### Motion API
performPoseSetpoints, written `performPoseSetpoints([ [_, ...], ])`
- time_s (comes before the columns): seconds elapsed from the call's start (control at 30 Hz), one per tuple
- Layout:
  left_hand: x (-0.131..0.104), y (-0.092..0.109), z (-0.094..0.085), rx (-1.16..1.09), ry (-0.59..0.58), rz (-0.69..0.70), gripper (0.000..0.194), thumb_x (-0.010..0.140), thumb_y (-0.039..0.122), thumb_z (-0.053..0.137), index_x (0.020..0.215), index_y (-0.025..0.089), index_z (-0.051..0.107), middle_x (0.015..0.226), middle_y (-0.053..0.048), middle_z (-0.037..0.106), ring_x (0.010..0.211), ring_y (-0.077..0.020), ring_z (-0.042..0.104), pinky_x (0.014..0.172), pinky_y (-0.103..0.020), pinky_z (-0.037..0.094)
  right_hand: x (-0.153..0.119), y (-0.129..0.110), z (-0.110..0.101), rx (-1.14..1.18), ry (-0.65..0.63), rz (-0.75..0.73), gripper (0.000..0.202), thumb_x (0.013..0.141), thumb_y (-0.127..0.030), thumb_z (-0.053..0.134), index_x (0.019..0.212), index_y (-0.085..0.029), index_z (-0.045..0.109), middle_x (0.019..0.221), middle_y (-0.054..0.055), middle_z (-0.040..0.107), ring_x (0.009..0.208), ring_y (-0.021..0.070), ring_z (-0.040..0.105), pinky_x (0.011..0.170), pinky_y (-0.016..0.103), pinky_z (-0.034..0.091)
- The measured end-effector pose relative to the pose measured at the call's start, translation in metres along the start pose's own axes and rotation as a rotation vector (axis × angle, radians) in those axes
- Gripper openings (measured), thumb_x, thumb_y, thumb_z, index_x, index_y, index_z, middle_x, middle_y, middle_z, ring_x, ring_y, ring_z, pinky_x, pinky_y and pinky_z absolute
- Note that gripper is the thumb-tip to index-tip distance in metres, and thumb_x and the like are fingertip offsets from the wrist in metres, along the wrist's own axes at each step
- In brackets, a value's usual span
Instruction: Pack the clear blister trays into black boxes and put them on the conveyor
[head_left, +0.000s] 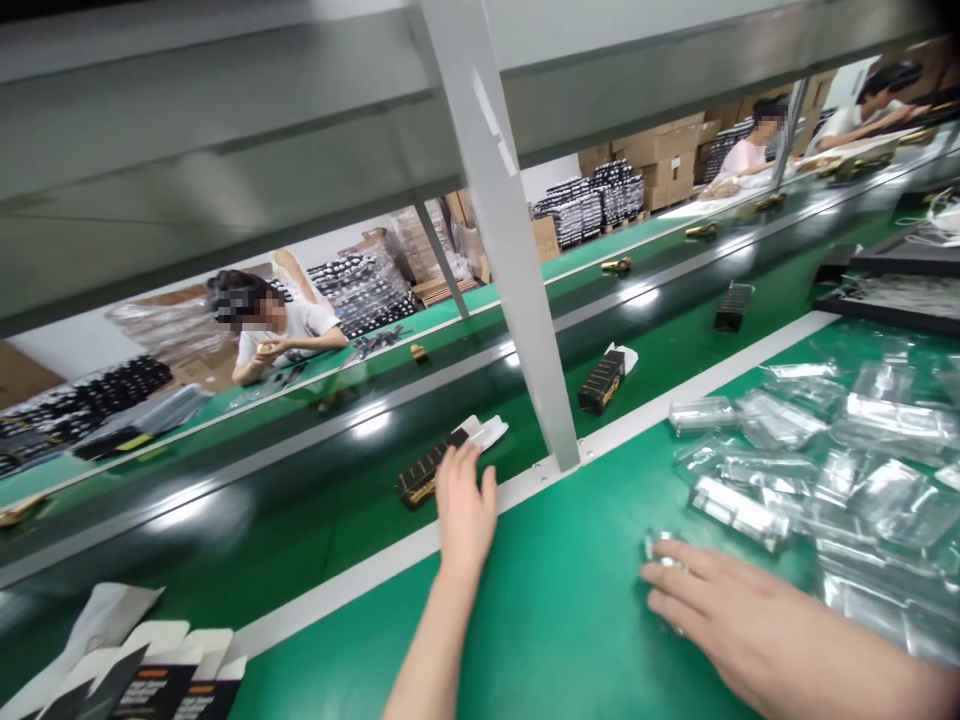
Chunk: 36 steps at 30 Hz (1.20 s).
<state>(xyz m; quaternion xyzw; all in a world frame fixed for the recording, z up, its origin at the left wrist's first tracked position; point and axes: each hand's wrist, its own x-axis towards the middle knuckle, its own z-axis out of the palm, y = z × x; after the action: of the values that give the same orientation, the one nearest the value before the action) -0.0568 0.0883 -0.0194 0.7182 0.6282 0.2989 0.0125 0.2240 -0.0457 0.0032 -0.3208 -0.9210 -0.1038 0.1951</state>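
My left hand (466, 505) reaches over the belt's near edge with thumb and fingers apart. Its fingertips are at a black box (426, 472) with gold markings, whose white flaps stand open at the far end; whether they touch it I cannot tell. Lower right, my right hand (716, 605) has its fingers curled over a clear plastic tray (661, 540) on the green tabletop (555, 600). The hand covers most of that tray, and its thumb is hidden. Beside it lies a heap of similar clear plastic trays (795, 470).
Another black box (600, 385) and a further one (733, 307) lie along the green belt (322, 520). A grey metal post (517, 260) rises between my hands and the right side. Black-and-white cartons (161, 680) stand lower left. Co-workers sit across the line.
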Motion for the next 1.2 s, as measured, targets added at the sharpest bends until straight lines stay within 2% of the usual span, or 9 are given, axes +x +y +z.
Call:
performPoseSetpoints([
  [0.17,-0.083,0.034,0.000,-0.330,-0.146,-0.033,0.032,0.094,0.031,0.035,0.114,0.022,0.058,0.120,-0.004,0.062,0.115,-0.0162,0.054,0.103,-0.034,0.041,0.027,-0.029,-0.004,0.201,-0.140,-0.197,0.028,0.084,-0.008,0.050,0.106,-0.020,0.064,0.122,0.001,0.064,0.119,0.0250,0.053,0.097,0.038,0.049],
  [0.27,-0.111,0.037,-0.014,-0.473,-0.191,-0.107,0.036,0.097,0.034,0.028,0.121,0.024,0.054,0.116,-0.002,0.065,0.108,-0.0122,0.060,0.096,-0.029,0.047,0.026,-0.031,0.000,0.332,-0.134,-0.068,0.030,0.087,-0.009,0.050,0.111,-0.023,0.060,0.130,0.002,0.057,0.125,0.0243,0.046,0.103,0.040,0.042],
  [0.37,-0.125,0.033,-0.030,-0.605,-0.234,-0.153,0.042,0.096,0.039,0.032,0.132,0.020,0.042,0.127,-0.007,0.059,0.115,-0.0147,0.055,0.099,-0.031,0.045,0.026,-0.028,0.003,0.430,-0.141,0.150,0.025,0.093,-0.016,0.044,0.113,-0.027,0.056,0.118,0.004,0.060,0.109,0.0209,0.055,0.090,0.037,0.048],
  [0.47,-0.135,0.032,-0.039,-0.644,-0.410,-0.111,0.075,0.078,0.041,0.065,0.142,0.023,0.029,0.138,-0.006,0.048,0.131,-0.0218,0.039,0.111,-0.040,0.030,0.026,-0.033,0.013,0.397,-0.194,0.221,0.012,0.093,-0.026,0.048,0.100,-0.026,0.059,0.093,0.002,0.061,0.089,0.0228,0.059,0.081,0.042,0.048],
  [0.53,-0.140,0.036,-0.039,-0.567,-0.468,-0.092,0.081,0.072,0.034,0.072,0.141,0.027,0.030,0.133,-0.002,0.053,0.131,-0.0216,0.037,0.116,-0.043,0.019,0.022,-0.041,0.026,0.304,-0.205,0.232,0.004,0.088,-0.026,0.057,0.088,-0.024,0.060,0.084,0.002,0.059,0.083,0.0254,0.057,0.076,0.046,0.047],
  [0.67,-0.148,0.048,-0.031,-0.480,-0.401,-0.123,0.071,0.075,0.024,0.068,0.138,0.025,0.035,0.121,0.002,0.059,0.121,-0.0157,0.045,0.117,-0.036,0.015,0.013,-0.052,0.050,0.174,-0.168,0.224,0.015,0.089,-0.016,0.048,0.081,-0.022,0.058,0.082,0.003,0.056,0.078,0.0272,0.054,0.071,0.049,0.044],
  [0.9,-0.154,0.049,-0.030,-0.452,-0.368,-0.185,0.074,0.074,0.030,0.070,0.139,0.025,0.034,0.122,0.001,0.057,0.122,-0.0175,0.043,0.114,-0.034,0.023,0.020,-0.026,0.035,0.637,-0.125,0.456,0.030,0.098,-0.034,0.033,0.078,-0.024,0.052,0.078,0.001,0.053,0.077,0.0191,0.053,0.068,0.033,0.045],
  [1.07,-0.146,0.062,-0.023,-0.435,-0.294,-0.171,0.070,0.072,0.032,0.072,0.134,0.027,0.041,0.116,0.002,0.060,0.115,-0.0203,0.046,0.108,-0.036,0.030,0.030,-0.019,0.025,0.645,0.223,0.626,0.025,0.092,-0.046,0.042,0.083,-0.026,0.056,0.108,0.004,0.056,0.100,0.0218,0.054,0.077,0.032,0.047],
  [1.2,-0.138,0.092,-0.007,-0.453,-0.282,-0.095,0.055,0.073,0.044,0.068,0.124,0.029,0.051,0.114,-0.001,0.061,0.105,-0.0241,0.052,0.096,-0.039,0.040,0.038,-0.033,0.035,0.772,0.256,0.616,0.025,0.090,-0.048,0.045,0.085,-0.028,0.058,0.129,0.002,0.053,0.114,0.0233,0.053,0.071,0.025,0.052],
])
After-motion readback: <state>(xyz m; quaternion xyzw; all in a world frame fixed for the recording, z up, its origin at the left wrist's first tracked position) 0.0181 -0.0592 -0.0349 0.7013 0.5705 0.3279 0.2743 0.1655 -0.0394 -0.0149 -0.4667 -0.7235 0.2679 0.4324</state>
